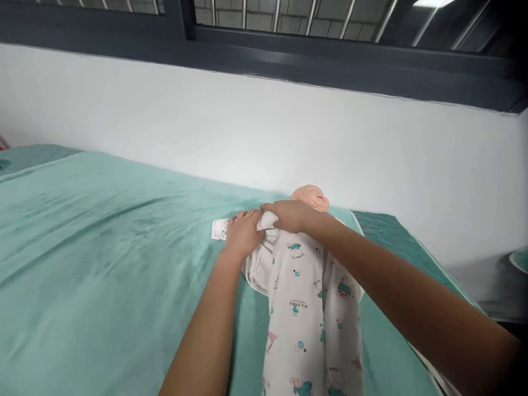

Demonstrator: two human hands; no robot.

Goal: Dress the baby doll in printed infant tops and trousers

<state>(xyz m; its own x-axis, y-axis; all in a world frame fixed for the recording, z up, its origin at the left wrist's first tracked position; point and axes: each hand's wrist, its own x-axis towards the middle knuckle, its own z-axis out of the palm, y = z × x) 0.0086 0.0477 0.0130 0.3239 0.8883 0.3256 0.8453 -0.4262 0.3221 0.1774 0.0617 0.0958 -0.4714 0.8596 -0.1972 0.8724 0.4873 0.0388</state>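
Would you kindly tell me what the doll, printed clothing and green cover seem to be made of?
Doll: vinyl or plastic perhaps, its head smooth and satiny. Printed clothing: likely matte cotton, softly folding. Green cover: apparently plush fleece, with brushed-looking patches.

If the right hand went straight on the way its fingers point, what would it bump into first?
Probably the left hand, just beyond the fingers of the right hand; depth is unclear, though, so it might pass slightly above it.

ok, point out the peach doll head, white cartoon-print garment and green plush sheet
Peach doll head (307, 195): head camera, visible middle
White cartoon-print garment (300, 324): head camera, lower printed part
Green plush sheet (124, 269): head camera, bare left stretch
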